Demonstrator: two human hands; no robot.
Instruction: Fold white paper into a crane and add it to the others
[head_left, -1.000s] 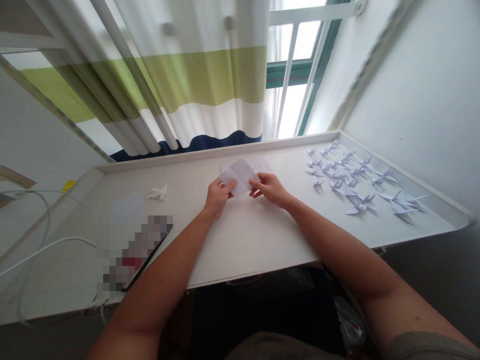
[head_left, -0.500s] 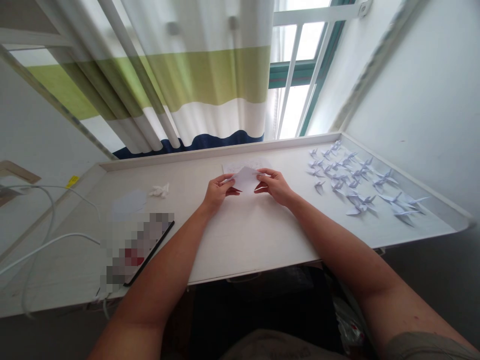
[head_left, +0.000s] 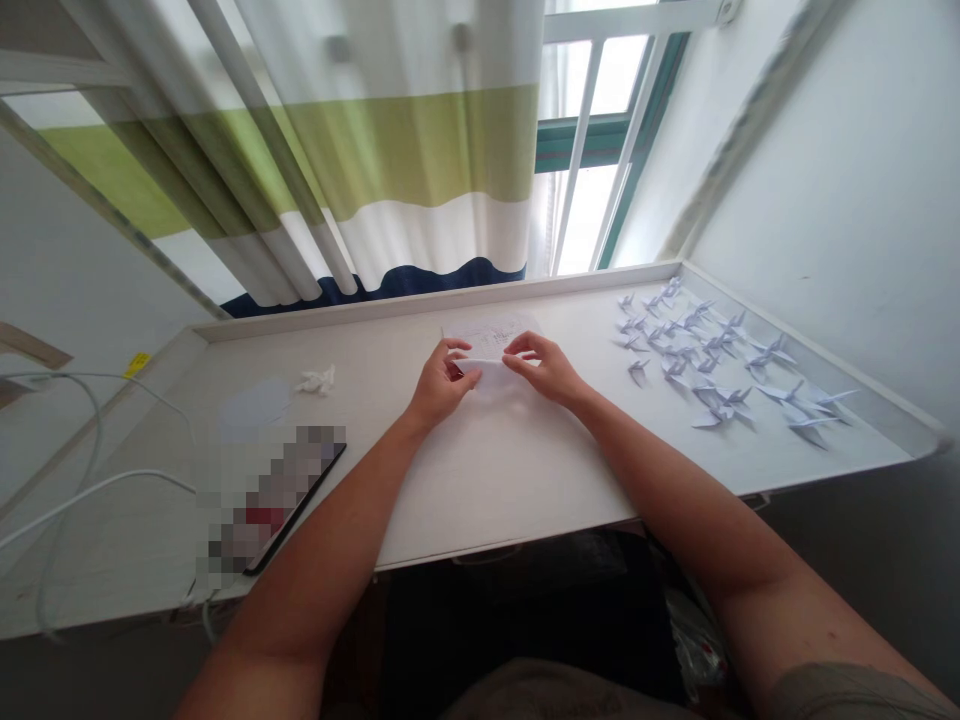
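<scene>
White paper (head_left: 495,372), between left hand (head_left: 439,385) and right hand (head_left: 553,374), grasped by both at opposite sides

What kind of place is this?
Likely a room in a home or dorm, though that's a guess: a white desk with a raised rim, a striped curtain hanging behind it, and a window with white bars beside the curtain.
</scene>
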